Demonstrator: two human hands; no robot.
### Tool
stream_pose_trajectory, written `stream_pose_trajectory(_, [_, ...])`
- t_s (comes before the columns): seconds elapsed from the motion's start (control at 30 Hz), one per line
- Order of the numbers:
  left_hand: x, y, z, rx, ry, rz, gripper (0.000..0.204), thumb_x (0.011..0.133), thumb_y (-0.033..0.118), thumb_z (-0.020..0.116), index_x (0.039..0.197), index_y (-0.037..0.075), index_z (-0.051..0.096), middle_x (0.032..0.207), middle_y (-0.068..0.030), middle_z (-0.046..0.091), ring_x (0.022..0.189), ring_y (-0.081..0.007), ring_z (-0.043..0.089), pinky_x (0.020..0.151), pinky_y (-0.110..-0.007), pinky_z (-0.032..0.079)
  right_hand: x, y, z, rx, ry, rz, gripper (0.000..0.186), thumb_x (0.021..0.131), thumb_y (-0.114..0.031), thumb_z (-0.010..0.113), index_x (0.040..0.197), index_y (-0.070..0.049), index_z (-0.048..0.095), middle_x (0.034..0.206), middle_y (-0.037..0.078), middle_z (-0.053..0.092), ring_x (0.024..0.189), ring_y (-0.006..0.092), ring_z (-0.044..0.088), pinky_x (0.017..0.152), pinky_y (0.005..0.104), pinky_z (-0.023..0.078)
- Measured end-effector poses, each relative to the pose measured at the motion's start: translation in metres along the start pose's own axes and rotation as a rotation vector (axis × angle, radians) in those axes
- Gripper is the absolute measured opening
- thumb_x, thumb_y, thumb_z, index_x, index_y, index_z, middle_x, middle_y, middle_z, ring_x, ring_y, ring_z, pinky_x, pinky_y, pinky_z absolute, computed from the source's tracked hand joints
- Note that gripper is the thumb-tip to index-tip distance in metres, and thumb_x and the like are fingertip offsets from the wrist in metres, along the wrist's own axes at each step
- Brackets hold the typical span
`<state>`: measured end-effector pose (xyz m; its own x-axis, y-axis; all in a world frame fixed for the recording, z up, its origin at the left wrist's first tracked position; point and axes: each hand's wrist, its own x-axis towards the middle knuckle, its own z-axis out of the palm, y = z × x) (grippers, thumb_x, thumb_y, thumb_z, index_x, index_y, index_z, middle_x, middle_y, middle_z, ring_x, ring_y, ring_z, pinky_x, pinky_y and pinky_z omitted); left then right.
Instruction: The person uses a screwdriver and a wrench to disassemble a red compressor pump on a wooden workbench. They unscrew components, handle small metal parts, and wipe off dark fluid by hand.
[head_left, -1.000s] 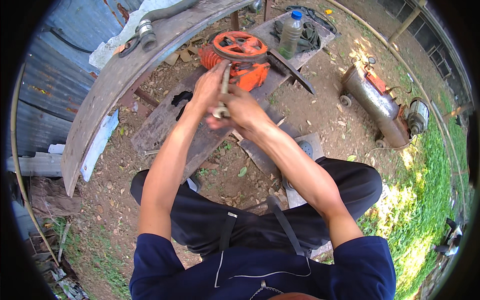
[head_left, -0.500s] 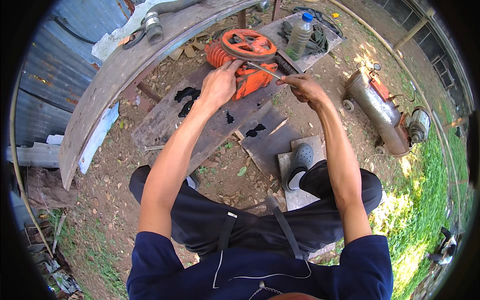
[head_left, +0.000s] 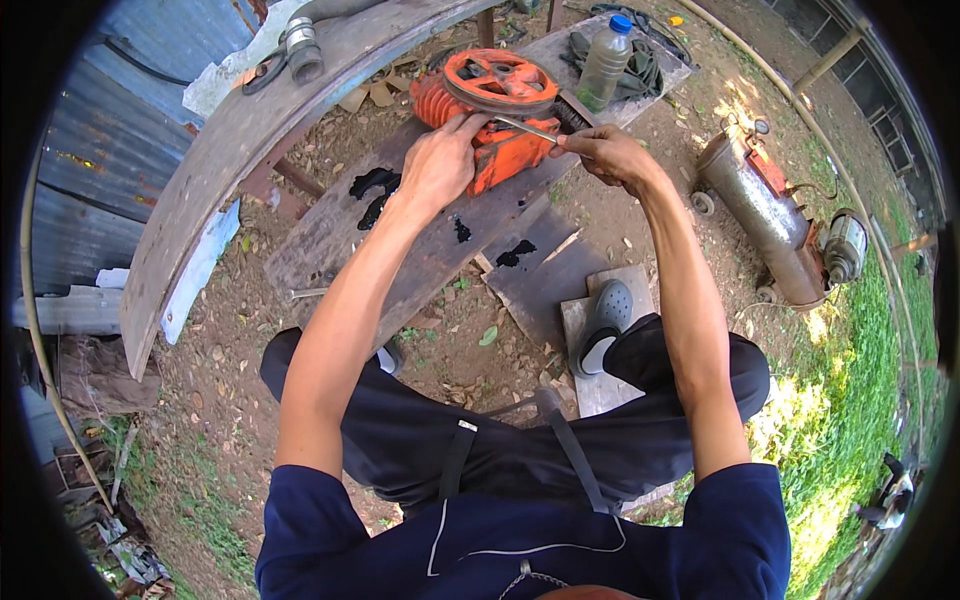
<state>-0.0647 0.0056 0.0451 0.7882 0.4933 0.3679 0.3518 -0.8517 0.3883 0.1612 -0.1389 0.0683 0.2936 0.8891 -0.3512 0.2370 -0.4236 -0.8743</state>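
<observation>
An orange air compressor pump (head_left: pixel 497 160) with a spoked flywheel (head_left: pixel 500 82) sits on a plank in front of me. My right hand (head_left: pixel 614 158) is closed around the outer end of a slim metal wrench (head_left: pixel 527 128), whose other end meets the pump just under the flywheel's rim. My left hand (head_left: pixel 441 165) rests against the pump's left side, fingers bent in near the wrench's inner end. Its fingertips are partly hidden, so what they grip cannot be made out.
Black oily patches (head_left: pixel 375 196) stain the wooden plank (head_left: pixel 335 240). A plastic bottle with a blue cap (head_left: pixel 604 68) stands behind the pump beside dark cloth. A curved bench (head_left: pixel 215 165) runs along the left. A metal tank on wheels (head_left: pixel 765 215) lies at the right.
My right hand has shifted slightly up and toward the pump, and the wrench lies at a flatter slant. My left hand stays at the pump's side.
</observation>
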Motion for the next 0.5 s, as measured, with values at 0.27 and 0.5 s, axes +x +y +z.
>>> stream_pose_trajectory(0.27, [0.003,0.005,-0.003,0.044,-0.038,-0.022,0.051,0.083,-0.001,0.047,0.131,0.016,0.055,0.122,-0.0126,0.058,0.098,-0.0403,0.062,0.082,-0.050,0.052,-0.014,0.012,0.028,0.131,0.016,0.028,0.027,0.092,-0.034,0.061,0.093,-0.009,0.072,0.053,-0.007,0.037,0.041,0.0047,0.030,0.038,0.0250,0.021])
stream_pose_trajectory(0.5, [0.008,-0.010,-0.006,0.040,-0.087,-0.005,0.053,0.081,-0.002,0.049,0.130,0.016,0.055,0.123,-0.0119,0.059,0.105,-0.0377,0.061,0.086,-0.047,0.053,-0.044,-0.049,0.148,0.917,-0.248,0.096,0.026,0.105,-0.021,0.038,0.119,0.000,0.045,0.099,0.022,0.066,0.085,0.0327,0.070,0.076,0.0364,0.062])
